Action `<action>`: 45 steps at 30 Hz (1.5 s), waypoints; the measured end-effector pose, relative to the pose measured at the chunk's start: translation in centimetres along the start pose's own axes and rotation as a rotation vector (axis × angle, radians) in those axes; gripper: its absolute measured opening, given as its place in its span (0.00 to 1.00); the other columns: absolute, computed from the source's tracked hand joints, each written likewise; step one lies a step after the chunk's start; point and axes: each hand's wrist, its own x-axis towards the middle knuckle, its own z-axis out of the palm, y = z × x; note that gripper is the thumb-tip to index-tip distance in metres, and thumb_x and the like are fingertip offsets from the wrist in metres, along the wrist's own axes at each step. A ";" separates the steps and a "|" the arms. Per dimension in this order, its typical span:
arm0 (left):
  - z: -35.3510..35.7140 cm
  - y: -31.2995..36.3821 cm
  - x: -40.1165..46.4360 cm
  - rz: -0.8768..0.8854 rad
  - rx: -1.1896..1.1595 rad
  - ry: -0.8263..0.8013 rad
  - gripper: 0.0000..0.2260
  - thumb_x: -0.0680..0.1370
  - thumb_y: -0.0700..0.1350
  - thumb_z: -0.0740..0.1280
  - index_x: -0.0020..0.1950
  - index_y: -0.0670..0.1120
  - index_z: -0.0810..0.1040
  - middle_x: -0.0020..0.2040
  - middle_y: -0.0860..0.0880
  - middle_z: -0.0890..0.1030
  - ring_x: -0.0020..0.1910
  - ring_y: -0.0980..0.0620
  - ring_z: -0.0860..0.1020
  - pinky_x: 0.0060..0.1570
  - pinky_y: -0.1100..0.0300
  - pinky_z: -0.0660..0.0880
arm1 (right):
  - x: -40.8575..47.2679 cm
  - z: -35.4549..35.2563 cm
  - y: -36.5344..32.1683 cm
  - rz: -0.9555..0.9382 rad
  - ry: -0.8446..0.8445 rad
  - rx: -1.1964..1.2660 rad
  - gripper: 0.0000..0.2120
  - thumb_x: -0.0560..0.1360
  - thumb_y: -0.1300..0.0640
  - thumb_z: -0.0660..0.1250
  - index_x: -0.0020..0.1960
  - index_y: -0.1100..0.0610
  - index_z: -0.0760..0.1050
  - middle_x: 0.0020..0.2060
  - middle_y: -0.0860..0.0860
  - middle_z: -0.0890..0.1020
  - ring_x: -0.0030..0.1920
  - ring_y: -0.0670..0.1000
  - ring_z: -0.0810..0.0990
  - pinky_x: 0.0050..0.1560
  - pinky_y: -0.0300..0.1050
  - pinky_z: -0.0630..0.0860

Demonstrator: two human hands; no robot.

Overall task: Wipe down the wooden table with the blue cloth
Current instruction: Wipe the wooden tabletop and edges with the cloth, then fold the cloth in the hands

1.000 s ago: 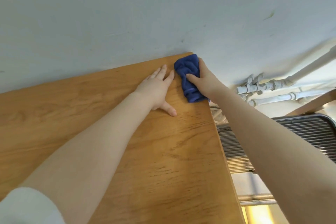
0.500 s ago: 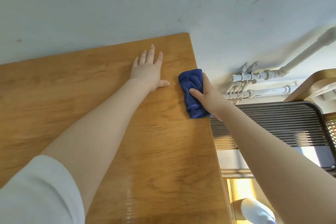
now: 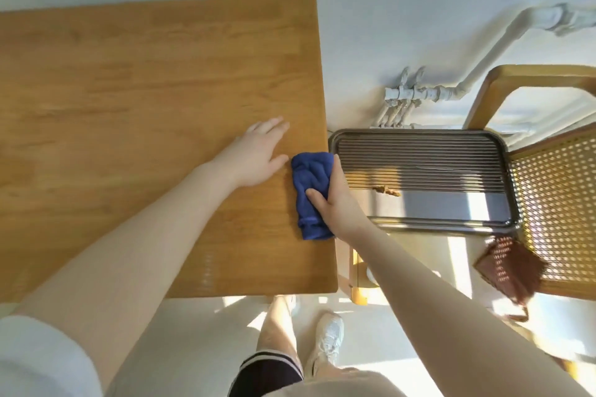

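Note:
The wooden table [image 3: 135, 80] fills the left half of the head view, its right edge running down the middle. A crumpled blue cloth [image 3: 310, 184] lies on the table right at that edge. My right hand [image 3: 335, 200] presses on the cloth, thumb across it and fingers over its right side. Just left of the cloth, my left hand [image 3: 258, 155] rests flat on the wood with its fingers apart and nothing in it.
Beside the table's right edge stands a dark metal tray [image 3: 419, 177] with a ribbed bottom and a brown scrap on it. A wooden chair with a cane seat [image 3: 554, 190] is at far right. White pipes [image 3: 419, 93] run along the wall. My legs and white shoe [image 3: 325, 342] are below.
My right hand has dragged the blue cloth along the right edge from the far corner toward me. My left hand slid back with it. The view tilted down, showing the table's near edge.

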 end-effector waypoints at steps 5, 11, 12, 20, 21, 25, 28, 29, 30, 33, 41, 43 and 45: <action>3.2 1.3 -5.3 -0.053 -0.052 -0.003 0.26 0.80 0.48 0.59 0.76 0.46 0.54 0.77 0.50 0.51 0.75 0.46 0.52 0.73 0.51 0.53 | -6.4 0.6 -0.5 0.225 -0.123 -0.371 0.28 0.78 0.53 0.60 0.73 0.59 0.52 0.63 0.57 0.71 0.58 0.56 0.74 0.51 0.44 0.69; 3.5 3.4 -11.4 -0.015 -0.358 0.044 0.18 0.82 0.46 0.56 0.72 0.46 0.66 0.73 0.50 0.65 0.71 0.52 0.63 0.65 0.66 0.55 | -6.6 -1.2 -7.9 0.138 -0.025 -0.675 0.13 0.78 0.57 0.58 0.60 0.61 0.65 0.46 0.56 0.75 0.47 0.58 0.76 0.42 0.48 0.70; 3.2 3.2 -12.4 -0.031 -0.421 0.053 0.19 0.81 0.47 0.57 0.72 0.47 0.66 0.71 0.51 0.67 0.69 0.53 0.66 0.65 0.65 0.58 | -6.2 -0.8 -9.5 0.117 0.005 -0.577 0.14 0.78 0.58 0.58 0.61 0.61 0.64 0.44 0.55 0.74 0.45 0.56 0.76 0.41 0.46 0.69; 0.6 -4.4 -20.3 -0.255 -1.048 0.385 0.19 0.80 0.48 0.61 0.71 0.49 0.66 0.61 0.52 0.76 0.60 0.55 0.75 0.60 0.59 0.71 | -2.9 9.9 -18.5 0.209 -0.320 0.117 0.15 0.75 0.57 0.67 0.56 0.58 0.65 0.51 0.55 0.75 0.49 0.54 0.78 0.48 0.52 0.77; 0.1 -6.1 -21.4 -0.277 -1.077 0.441 0.19 0.79 0.47 0.62 0.71 0.49 0.66 0.61 0.51 0.76 0.59 0.54 0.76 0.60 0.56 0.73 | -2.6 11.8 -19.5 0.217 -0.364 0.161 0.15 0.74 0.56 0.68 0.55 0.58 0.65 0.52 0.56 0.76 0.50 0.55 0.79 0.48 0.53 0.78; -1.6 -14.1 -26.3 -0.378 -1.192 0.642 0.15 0.78 0.41 0.65 0.64 0.50 0.70 0.57 0.49 0.78 0.56 0.50 0.78 0.58 0.51 0.75 | -1.1 20.7 -23.4 0.221 -0.516 0.266 0.13 0.76 0.51 0.65 0.55 0.57 0.66 0.54 0.55 0.77 0.52 0.55 0.79 0.50 0.55 0.79; -3.0 -21.5 -30.9 -0.422 -1.218 0.755 0.11 0.78 0.38 0.64 0.58 0.50 0.72 0.56 0.46 0.79 0.55 0.48 0.78 0.57 0.51 0.75 | 0.6 28.4 -26.9 0.212 -0.595 0.313 0.04 0.79 0.53 0.60 0.49 0.54 0.67 0.50 0.52 0.77 0.48 0.56 0.78 0.44 0.53 0.78; -3.7 -24.0 -32.6 -0.430 -1.237 0.786 0.09 0.78 0.38 0.63 0.54 0.50 0.73 0.54 0.46 0.80 0.53 0.49 0.79 0.54 0.53 0.76 | 1.2 31.2 -28.3 0.205 -0.624 0.319 0.03 0.79 0.54 0.59 0.49 0.54 0.68 0.50 0.53 0.77 0.46 0.56 0.78 0.43 0.52 0.78; -4.2 -26.6 -34.3 -0.441 -1.255 0.815 0.08 0.78 0.37 0.63 0.51 0.50 0.73 0.51 0.47 0.80 0.49 0.53 0.80 0.48 0.58 0.77 | 1.8 34.2 -29.7 0.194 -0.652 0.309 0.02 0.79 0.56 0.59 0.49 0.54 0.68 0.50 0.53 0.77 0.45 0.56 0.78 0.41 0.51 0.78; -6.4 -34.6 -39.8 -0.503 -1.235 0.898 0.09 0.78 0.34 0.61 0.45 0.49 0.72 0.42 0.51 0.78 0.37 0.61 0.79 0.36 0.66 0.73 | 3.0 43.4 -34.0 0.086 -0.724 0.199 0.04 0.79 0.60 0.60 0.53 0.55 0.68 0.49 0.54 0.77 0.42 0.53 0.79 0.39 0.48 0.78; -9.8 -50.1 -50.0 -0.682 -1.278 1.036 0.02 0.78 0.39 0.63 0.49 0.44 0.76 0.45 0.46 0.80 0.42 0.50 0.78 0.41 0.56 0.73 | 7.3 62.2 -41.8 -0.582 -0.729 -0.390 0.04 0.74 0.61 0.63 0.47 0.62 0.75 0.38 0.52 0.76 0.40 0.52 0.74 0.41 0.46 0.70; -10.4 -53.3 -51.2 -0.729 -1.275 1.023 0.03 0.78 0.41 0.64 0.47 0.45 0.77 0.40 0.48 0.81 0.35 0.50 0.78 0.34 0.57 0.73 | 8.6 65.4 -43.0 -0.728 -0.737 -0.509 0.02 0.74 0.62 0.63 0.44 0.58 0.73 0.38 0.51 0.76 0.40 0.51 0.72 0.36 0.42 0.64; -11.1 -56.7 -51.8 -0.753 -1.257 1.015 0.04 0.78 0.41 0.65 0.44 0.48 0.78 0.36 0.51 0.82 0.32 0.53 0.79 0.29 0.62 0.73 | 10.2 68.5 -43.9 -0.768 -0.730 -0.523 0.02 0.75 0.62 0.62 0.43 0.59 0.73 0.38 0.53 0.76 0.40 0.52 0.72 0.37 0.43 0.64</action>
